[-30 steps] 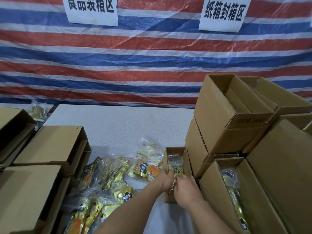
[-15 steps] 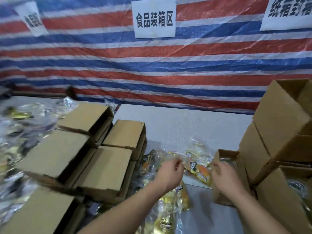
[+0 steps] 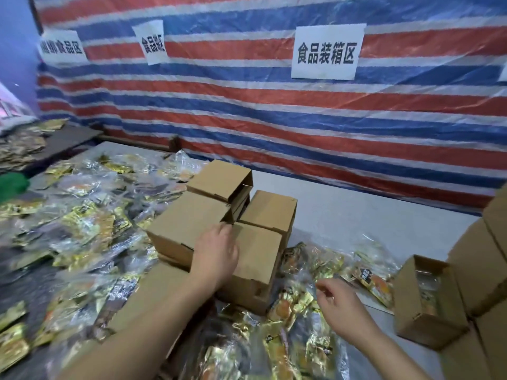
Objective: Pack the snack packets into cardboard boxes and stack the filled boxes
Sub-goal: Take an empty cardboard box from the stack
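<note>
step: fetching an empty brown cardboard box [image 3: 255, 259] | left hand [image 3: 216, 256] spread on it | right hand [image 3: 338, 304] loosely curled, holding nothing, over gold foil snack packets [image 3: 290, 305] right of box | next: grip and lift

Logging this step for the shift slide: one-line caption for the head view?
Left hand rests on stacked brown cardboard boxes; right hand hovers over gold foil snack packets.

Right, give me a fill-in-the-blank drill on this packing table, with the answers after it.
1. The left hand rests on a closed brown ____ box.
2. The right hand reaches over the shiny gold snack ____.
3. The small open-topped box sits to the ____ of the right hand.
4. The striped tarp is red, white and ____.

Answers: cardboard; packets; right; blue
</note>
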Tool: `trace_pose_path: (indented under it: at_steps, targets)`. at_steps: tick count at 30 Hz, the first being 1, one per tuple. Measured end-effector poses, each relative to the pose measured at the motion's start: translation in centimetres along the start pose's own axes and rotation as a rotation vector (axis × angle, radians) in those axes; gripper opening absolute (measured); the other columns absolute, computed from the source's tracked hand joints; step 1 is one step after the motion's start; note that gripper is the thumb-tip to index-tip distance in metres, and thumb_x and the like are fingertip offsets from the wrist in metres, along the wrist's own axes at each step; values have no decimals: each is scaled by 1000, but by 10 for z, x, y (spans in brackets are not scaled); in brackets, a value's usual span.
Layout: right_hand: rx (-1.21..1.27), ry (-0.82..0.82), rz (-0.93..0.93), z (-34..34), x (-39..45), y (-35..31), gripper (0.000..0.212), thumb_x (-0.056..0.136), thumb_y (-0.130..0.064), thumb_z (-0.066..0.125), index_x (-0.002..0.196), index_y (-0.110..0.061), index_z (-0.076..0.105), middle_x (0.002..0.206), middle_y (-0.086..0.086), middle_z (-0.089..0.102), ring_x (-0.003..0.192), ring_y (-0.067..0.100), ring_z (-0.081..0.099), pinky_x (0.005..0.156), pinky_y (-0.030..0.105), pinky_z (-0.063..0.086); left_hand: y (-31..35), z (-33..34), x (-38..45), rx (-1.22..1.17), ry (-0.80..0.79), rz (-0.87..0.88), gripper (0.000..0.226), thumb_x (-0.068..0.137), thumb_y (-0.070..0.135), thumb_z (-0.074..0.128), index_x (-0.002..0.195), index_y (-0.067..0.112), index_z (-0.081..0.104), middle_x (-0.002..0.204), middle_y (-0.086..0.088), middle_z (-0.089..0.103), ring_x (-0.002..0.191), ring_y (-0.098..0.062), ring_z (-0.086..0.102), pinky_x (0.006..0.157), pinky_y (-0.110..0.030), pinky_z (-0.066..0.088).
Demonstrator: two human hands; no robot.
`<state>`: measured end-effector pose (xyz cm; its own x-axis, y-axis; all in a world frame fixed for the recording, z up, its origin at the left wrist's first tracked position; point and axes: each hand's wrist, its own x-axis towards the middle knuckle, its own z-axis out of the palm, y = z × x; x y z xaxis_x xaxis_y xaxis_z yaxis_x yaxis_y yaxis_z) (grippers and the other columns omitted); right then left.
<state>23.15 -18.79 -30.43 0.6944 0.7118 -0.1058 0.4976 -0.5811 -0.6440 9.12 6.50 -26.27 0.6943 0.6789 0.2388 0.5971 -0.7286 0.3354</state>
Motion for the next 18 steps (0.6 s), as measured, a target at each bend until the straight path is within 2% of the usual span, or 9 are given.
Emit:
trace_pose_path:
  at_steps: [2,4,6,10,12,15,17,18]
  targets:
    - [1,-3,8,7,-5,-14,24,102,-29,51,123,-24,62,114,-11,58,107,7,55,95,27,45,-34,-8,12,222,-76,-89,72,97,48,48,155,13,25,162,-12,25,149,-29,24,122,-44,16]
    - [-1,-3,13,14,-8,-24,28,103,-28,51,128,-21,61,120,-7,58,110,7,54,99,27,45,-62,-8,19,338,-187,-154,86,95,56,47,158,14,8,166,-13,8,153,-32,9,123,-50,8]
    - [-9,-8,33,18,-11,-33,30,103,-28,51,130,-21,59,125,-5,58,112,8,54,102,30,45,-81,-5,21,362,-259,-176,91,93,57,50,158,14,3,166,-14,4,153,-34,6,123,-52,7]
    - [4,8,73,25,-14,-48,37,102,-27,52,138,-19,55,135,-3,56,119,9,52,104,29,43,-92,1,20,324,-328,-176,83,96,46,47,158,16,2,166,-14,3,152,-36,4,123,-53,8]
    - [8,17,79,28,-13,-57,38,102,-27,52,139,-20,54,136,-4,56,117,8,51,102,27,42,-89,-1,18,297,-316,-167,73,99,38,40,159,16,4,166,-14,5,152,-36,4,123,-56,10]
    - [-7,30,76,30,-13,-71,38,102,-31,50,138,-21,54,136,-5,57,116,7,52,98,25,42,-84,-13,16,273,-225,-136,57,102,25,31,156,13,18,161,-13,23,149,-35,19,119,-56,24]
    - [-19,42,56,27,-11,-83,38,102,-30,49,138,-20,54,138,-4,56,120,10,51,98,26,41,-82,-31,15,243,-153,-103,47,102,20,31,148,12,33,152,-11,40,139,-32,37,109,-50,41]
    - [-9,49,44,25,-10,-90,38,102,-29,49,139,-19,53,138,-2,55,121,10,51,100,27,40,-79,-42,14,213,-110,-81,42,101,18,33,142,13,42,144,-10,49,129,-29,47,97,-45,49]
